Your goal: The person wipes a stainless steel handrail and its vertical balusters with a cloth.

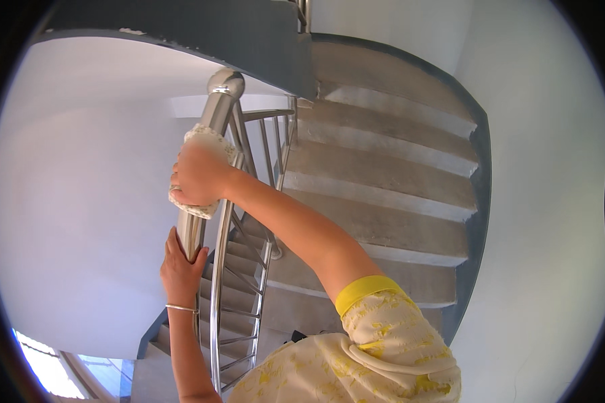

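A thick stainless steel newel post (217,112) with a ball cap (226,83) stands at a stair landing. My right hand (201,171) is wrapped around the post below the ball, holding a pale patterned cloth (197,209) against the metal. Lower on the same post, my left hand (181,267) grips the shaft, thumb on one side and fingers on the other; a thin bangle (181,308) circles that wrist. A curved steel handrail (221,262) runs down beside the post, near my right forearm.
Concrete steps (383,176) with a dark painted skirting curve along the right wall. Thin steel balusters (265,146) stand behind the post. More steps (237,267) descend below the railing. A dark stair edge (181,25) crosses overhead. A window (50,373) shows at lower left.
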`<move>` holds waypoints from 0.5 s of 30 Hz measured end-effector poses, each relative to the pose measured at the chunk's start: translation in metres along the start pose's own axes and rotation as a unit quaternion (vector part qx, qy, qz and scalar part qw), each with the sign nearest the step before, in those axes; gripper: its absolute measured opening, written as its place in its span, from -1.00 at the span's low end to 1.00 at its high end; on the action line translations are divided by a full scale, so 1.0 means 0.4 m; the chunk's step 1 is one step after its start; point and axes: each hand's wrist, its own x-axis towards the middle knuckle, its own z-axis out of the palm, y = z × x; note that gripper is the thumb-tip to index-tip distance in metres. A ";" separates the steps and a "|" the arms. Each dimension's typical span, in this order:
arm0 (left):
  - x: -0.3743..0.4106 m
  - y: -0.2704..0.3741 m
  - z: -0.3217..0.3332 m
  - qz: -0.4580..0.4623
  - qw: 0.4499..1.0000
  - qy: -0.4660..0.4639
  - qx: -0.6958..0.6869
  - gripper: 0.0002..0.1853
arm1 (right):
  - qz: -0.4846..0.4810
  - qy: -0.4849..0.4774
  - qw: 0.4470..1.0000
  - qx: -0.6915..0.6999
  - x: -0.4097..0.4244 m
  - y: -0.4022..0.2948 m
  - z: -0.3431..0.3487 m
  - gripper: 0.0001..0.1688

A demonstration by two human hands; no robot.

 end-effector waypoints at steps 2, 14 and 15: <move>0.022 0.000 0.005 0.013 1.000 0.012 -0.009 -0.17 | 0.037 -0.147 0.987 -0.048 0.022 -0.040 -0.038 -0.71; 0.140 0.044 0.043 0.045 0.999 0.025 -0.019 -0.30 | -0.109 0.041 0.992 0.044 -0.011 0.063 0.001 -0.75; 0.136 0.057 0.031 0.033 0.999 0.017 -0.007 -0.25 | -0.102 0.034 0.993 0.040 -0.005 0.085 -0.009 -0.75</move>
